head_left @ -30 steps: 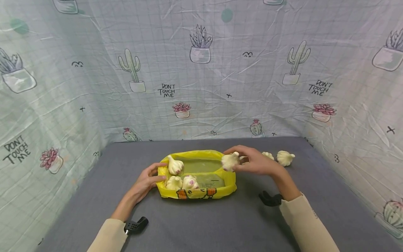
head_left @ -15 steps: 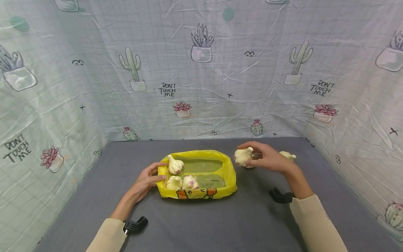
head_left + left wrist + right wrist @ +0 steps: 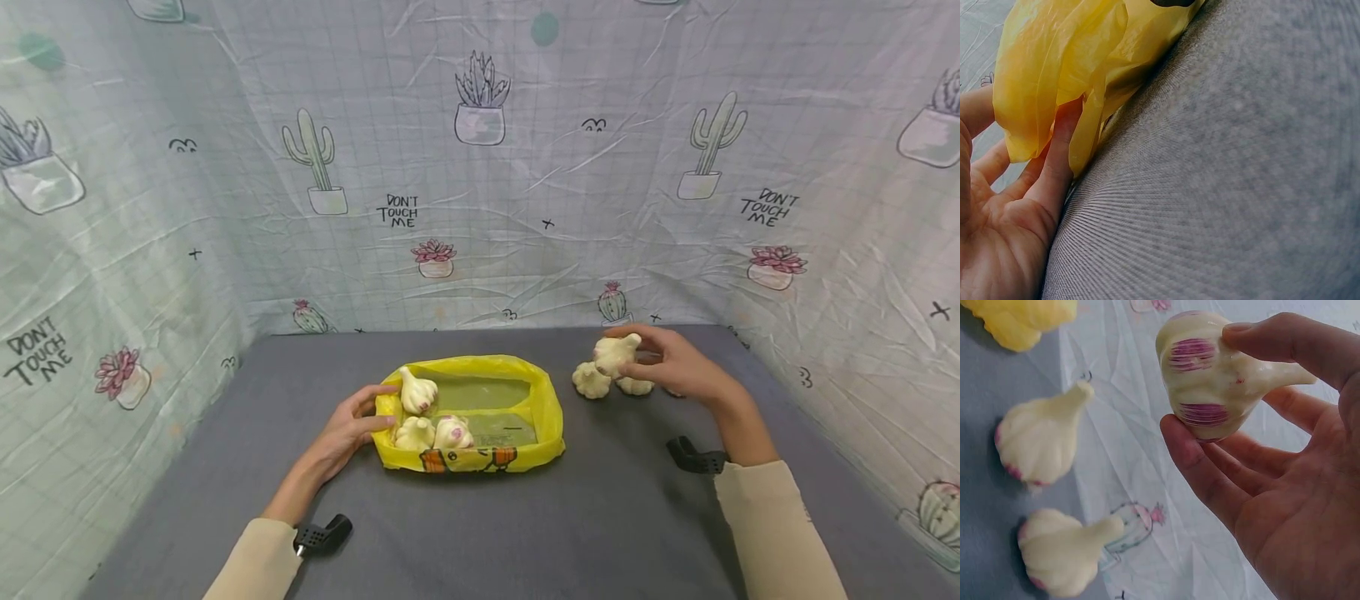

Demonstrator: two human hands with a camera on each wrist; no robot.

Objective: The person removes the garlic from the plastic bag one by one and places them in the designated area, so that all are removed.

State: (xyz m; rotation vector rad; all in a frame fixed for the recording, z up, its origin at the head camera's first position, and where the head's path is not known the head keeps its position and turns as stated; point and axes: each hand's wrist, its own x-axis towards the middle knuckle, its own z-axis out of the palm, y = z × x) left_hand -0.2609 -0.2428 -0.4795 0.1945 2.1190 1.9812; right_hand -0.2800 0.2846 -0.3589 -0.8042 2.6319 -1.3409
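Observation:
My right hand (image 3: 686, 371) pinches a garlic bulb (image 3: 615, 357) between thumb and fingertips, above other bulbs on the table. In the right wrist view this bulb (image 3: 1204, 381) shows purple streaks, its stem pointing toward the palm. Below it sit one garlic bulb (image 3: 591, 381) and a second garlic bulb (image 3: 636, 387); another is mostly hidden behind the hand. My left hand (image 3: 345, 433) grips the left end of a yellow plastic bag (image 3: 550, 417), whose top is spread wide. Three garlic bulbs (image 3: 418, 394) lie at the bag's left side. In the left wrist view, fingers (image 3: 1060, 159) reach into folds of yellow plastic.
Grey cloth (image 3: 465, 533) covers the table. A pale curtain (image 3: 510, 208) printed with cacti rises behind and along both sides. Each wrist carries a black camera mount, such as the left mount (image 3: 326, 533).
My right hand has carried the garlic bulb from the bag's right rim rightward to over the bulbs on the table. The left hand and the bag have stayed in place.

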